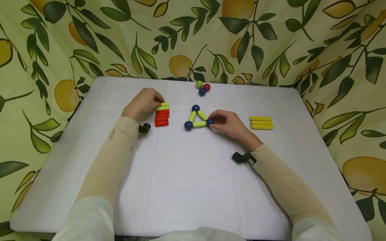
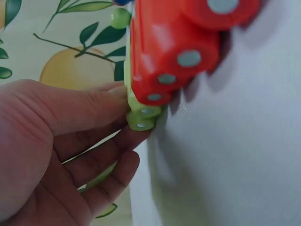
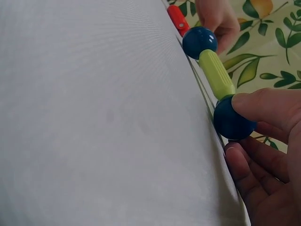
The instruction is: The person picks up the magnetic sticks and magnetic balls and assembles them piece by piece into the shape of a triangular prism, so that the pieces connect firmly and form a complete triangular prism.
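Head view: the three-ball triangle (image 1: 199, 124) is complete on the tabletop (image 1: 187, 184), right hand's grip (image 1: 227, 122) pinching its rightmost blue ball (image 1: 210, 123); left hand's grip (image 1: 144, 101) pinches light-green rods (image 1: 163, 108) — these, red rods (image 1: 162, 118), yellow rods (image 1: 261, 123) and three loose balls (image 1: 202, 91) lie unjoined.

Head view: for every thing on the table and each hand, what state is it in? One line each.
Triangle, joined at its corners
Loose green sticks, side by side
Red sticks, side by side
Yellow sticks, side by side
Loose balls, grouped, no sticks attached
Left hand, fingers pinching the loose green sticks
Right hand, fingers gripping the triangle's corner ball
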The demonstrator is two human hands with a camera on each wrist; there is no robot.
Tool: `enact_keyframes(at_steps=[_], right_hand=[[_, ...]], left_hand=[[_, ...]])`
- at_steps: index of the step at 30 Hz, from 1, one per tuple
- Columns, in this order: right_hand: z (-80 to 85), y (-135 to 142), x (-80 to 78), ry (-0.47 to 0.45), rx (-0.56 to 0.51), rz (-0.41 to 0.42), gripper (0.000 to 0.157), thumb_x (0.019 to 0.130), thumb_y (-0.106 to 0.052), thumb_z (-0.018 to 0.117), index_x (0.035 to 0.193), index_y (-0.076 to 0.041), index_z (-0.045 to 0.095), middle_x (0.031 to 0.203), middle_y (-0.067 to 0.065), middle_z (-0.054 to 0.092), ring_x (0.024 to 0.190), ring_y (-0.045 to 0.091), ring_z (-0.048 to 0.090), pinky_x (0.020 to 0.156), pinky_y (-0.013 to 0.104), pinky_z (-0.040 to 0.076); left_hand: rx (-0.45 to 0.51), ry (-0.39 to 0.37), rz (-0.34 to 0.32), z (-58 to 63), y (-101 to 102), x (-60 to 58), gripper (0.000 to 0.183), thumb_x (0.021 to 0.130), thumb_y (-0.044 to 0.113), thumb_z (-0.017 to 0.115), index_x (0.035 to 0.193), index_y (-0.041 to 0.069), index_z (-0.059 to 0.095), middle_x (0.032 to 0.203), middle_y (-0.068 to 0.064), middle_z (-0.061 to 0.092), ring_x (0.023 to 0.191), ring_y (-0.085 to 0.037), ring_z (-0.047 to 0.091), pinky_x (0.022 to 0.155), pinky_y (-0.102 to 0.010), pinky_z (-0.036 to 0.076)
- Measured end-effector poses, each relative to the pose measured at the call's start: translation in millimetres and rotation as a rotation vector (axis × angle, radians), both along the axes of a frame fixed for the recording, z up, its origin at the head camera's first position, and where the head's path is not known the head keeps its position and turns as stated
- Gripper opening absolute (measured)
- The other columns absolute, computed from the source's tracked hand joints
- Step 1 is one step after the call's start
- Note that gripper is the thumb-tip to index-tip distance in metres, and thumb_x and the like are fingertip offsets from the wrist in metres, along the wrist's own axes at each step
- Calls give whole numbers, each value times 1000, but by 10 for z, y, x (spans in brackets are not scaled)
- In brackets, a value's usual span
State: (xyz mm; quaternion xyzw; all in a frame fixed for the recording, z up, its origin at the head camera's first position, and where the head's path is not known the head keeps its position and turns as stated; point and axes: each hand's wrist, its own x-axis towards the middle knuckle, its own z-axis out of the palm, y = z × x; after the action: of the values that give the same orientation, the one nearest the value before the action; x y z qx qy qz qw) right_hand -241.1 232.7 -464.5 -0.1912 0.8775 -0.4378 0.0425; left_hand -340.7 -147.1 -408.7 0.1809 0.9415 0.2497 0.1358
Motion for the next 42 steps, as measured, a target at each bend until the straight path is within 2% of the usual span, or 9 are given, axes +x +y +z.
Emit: enact_keyframes(at_steps=[5,12,15,17,19,23,29,35,42], right_hand=[[25,-11,-10,4,-3,3,31,96,-11,85,126,-10,75,110,6,71,95,25,62,84,29,53],[21,-27,-20,-9,-5,6,31,96,-11,85,126,-10,75,110,6,71,95,25,61,84,31,53],[7,-36,-19,-14,-11,2,31,96,-11,85,126,-10,75,110,6,70,95,25,61,84,31,53],[-8,-41,-20,-15,-20,2,31,96,-12,85,126,-10,75,110,6,70,95,25,61,84,31,53],[-23,-43,-22,-16,-30,1,31,96,-12,85,126,-10,75,109,6,70,95,25,62,84,31,53],[-49,-39,-14,-24,-42,-5,33,96,-13,85,127,-10,75,108,6,70,95,25,62,84,31,53],[-83,-30,-8,-27,-50,-14,33,96,-13,84,128,-10,75,108,6,69,94,25,62,84,34,53],[-99,-17,-4,-21,-52,-16,32,97,-13,84,127,-10,75,108,6,70,94,24,63,84,33,54],[-112,27,-14,-4,-67,-17,32,97,-13,84,127,-10,75,107,6,70,94,24,63,83,29,53]], left_hand=[[-40,45,27,21,-63,-45,30,102,3,62,128,-2,77,125,-21,73,120,-37,59,110,-53,47],[-55,45,47,36,-85,-24,29,103,8,67,127,-3,77,122,-21,73,114,-37,59,105,-52,48],[-10,79,70,60,-76,8,29,101,8,69,127,-2,77,119,-20,73,109,-35,59,98,-50,50],[58,94,81,107,-45,38,30,101,10,70,128,-1,77,117,-19,73,107,-34,60,93,-48,50],[149,94,84,167,23,65,31,101,12,74,129,0,77,117,-18,73,106,-32,62,93,-46,51],[297,91,43,282,272,97,29,100,15,79,125,2,77,116,-16,75,107,-30,67,98,-44,53],[415,87,-25,338,702,72,22,99,14,81,118,4,75,115,-10,73,106,-25,68,99,-38,56],[451,43,-75,298,973,57,21,98,11,83,116,4,74,113,-9,74,105,-23,70,99,-35,57],[415,28,-108,190,1099,31,15,97,11,84,110,7,76,107,-7,75,100,-21,71,96,-33,57]])
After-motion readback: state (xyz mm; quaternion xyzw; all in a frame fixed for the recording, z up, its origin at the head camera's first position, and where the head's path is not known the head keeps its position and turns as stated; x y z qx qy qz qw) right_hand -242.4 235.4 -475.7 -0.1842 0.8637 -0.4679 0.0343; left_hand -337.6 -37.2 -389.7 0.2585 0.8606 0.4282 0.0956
